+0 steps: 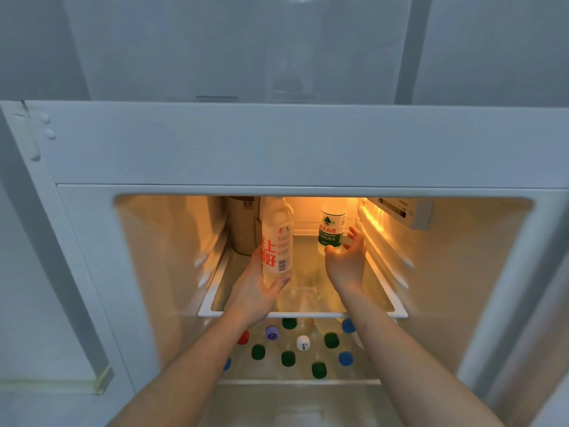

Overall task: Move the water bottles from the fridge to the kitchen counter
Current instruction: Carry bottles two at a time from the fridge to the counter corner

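The left hand point(260, 288) wraps around the red-label bottle point(277, 238). The right hand point(346, 260), fingers spread, could knock over the green-label bottle point(332, 226).

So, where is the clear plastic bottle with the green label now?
In the head view, the clear plastic bottle with the green label stands upright at the right rear of the glass fridge shelf, just beyond the open right hand.

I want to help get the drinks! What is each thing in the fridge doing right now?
Fridge: open, light on.
Red-label bottle: upright, gripped by left hand.
Green-label bottle: upright on glass shelf.
Right hand: open, reaching it.
Lower bottles: upright, capped.
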The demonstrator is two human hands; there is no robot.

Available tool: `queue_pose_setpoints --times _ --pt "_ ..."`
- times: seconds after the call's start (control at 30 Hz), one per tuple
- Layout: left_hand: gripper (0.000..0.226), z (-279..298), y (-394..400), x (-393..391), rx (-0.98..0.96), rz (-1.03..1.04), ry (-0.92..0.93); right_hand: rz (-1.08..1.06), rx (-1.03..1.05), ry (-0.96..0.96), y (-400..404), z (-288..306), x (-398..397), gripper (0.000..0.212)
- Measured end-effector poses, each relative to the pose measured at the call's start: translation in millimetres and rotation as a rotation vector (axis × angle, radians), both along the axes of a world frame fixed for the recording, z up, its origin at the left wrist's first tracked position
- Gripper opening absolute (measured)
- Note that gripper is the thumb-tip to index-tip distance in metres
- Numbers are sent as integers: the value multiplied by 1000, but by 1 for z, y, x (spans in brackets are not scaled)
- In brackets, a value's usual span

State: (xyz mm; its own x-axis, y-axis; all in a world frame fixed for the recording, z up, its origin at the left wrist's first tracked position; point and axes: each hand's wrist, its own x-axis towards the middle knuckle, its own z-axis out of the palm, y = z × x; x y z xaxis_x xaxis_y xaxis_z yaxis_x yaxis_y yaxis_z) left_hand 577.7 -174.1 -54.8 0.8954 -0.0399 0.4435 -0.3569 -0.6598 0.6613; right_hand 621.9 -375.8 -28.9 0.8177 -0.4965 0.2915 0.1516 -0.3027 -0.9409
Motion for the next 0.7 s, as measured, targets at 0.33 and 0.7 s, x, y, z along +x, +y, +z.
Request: queue_pose_setpoints --times 0.33,0.7 --pt "76 -1 0 0 28 52 25 99 -121 88 -9 -10 44 81" --pt "75 3 -3 -1 17 49 44 70 -217 174 -15 -4 43 64"
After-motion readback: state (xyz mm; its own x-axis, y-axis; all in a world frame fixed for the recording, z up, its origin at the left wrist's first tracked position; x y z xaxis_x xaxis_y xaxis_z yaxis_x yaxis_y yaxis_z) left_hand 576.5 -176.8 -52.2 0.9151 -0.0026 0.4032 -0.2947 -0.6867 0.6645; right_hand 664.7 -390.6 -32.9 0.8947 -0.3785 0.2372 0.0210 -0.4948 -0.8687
